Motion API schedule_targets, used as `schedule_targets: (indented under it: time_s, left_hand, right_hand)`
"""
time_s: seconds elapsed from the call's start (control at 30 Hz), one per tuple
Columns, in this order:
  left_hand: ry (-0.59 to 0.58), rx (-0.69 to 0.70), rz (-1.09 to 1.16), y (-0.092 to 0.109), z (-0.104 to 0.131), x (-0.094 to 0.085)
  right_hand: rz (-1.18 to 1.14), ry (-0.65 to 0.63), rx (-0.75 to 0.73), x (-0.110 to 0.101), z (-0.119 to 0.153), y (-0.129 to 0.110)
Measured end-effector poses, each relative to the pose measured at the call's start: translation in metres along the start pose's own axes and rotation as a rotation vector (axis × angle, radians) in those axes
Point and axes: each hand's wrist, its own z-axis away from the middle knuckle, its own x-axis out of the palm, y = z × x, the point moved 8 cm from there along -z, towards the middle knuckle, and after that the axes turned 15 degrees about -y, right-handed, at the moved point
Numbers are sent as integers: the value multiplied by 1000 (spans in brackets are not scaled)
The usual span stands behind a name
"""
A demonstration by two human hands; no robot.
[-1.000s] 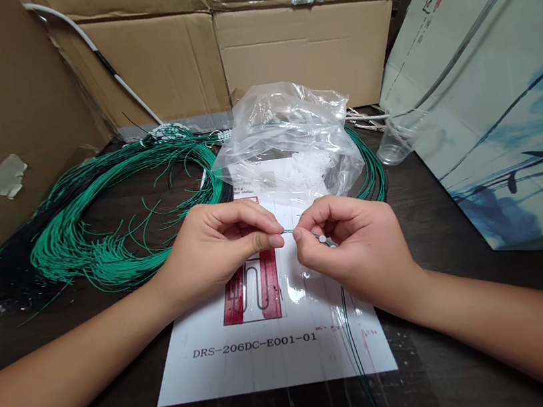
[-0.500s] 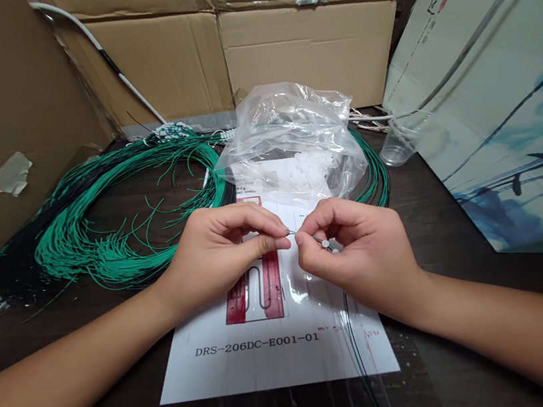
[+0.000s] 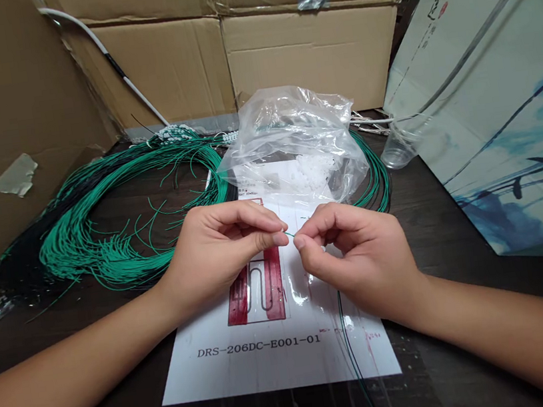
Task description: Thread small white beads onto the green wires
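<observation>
Presently, both hands of the person are above the printed sheet [image 3: 275, 371], which lies on the dark bench [image 3: 442, 378]. The left hand [image 3: 221, 244] has a narrow grip: its thumb and forefinger are pressed together on a thin green wire [image 3: 290, 234]. The right hand [image 3: 364, 251] also has a narrow grip, and its thumb and forefinger pinch the same wire. Thus this wire is over the middle of the sheet, and only a very short piece of it is seen between the fingertips, which are near each other but apart. What is inside the curled fingers of the right hand I cannot tell.

Below the right hand, thin dark wires [image 3: 344, 328] hang over the right part of the sheet and pass beyond its near edge. To the left of the sheet lies a large wire bundle [image 3: 107, 257], green and black, bent in a loop. A clear plastic bag [image 3: 295, 119], crumpled, covers the far part of the sheet. To the right of the sheet's far end stands a transparent cup [image 3: 397, 153], and further to the right is a pale box [image 3: 506, 116] with blue and black painting. Behind the sheet, beyond the bag, brown cardboard [image 3: 312, 63] rises like a wall.
</observation>
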Motion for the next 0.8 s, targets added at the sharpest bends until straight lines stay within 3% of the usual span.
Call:
schedule_targets:
  time_s: [0.3,0.57,0.8]
  left_hand:
    - [-64,21,63,1,1,5]
    - [-33,24,-32,5,1,3]
    - [1,7,-114,8,3,3]
  right_hand:
    - [16,56,-2,-4,1,-1]
    - [173,70,-141,-3,4,-20]
    - [214,74,-145,-3,4,-22]
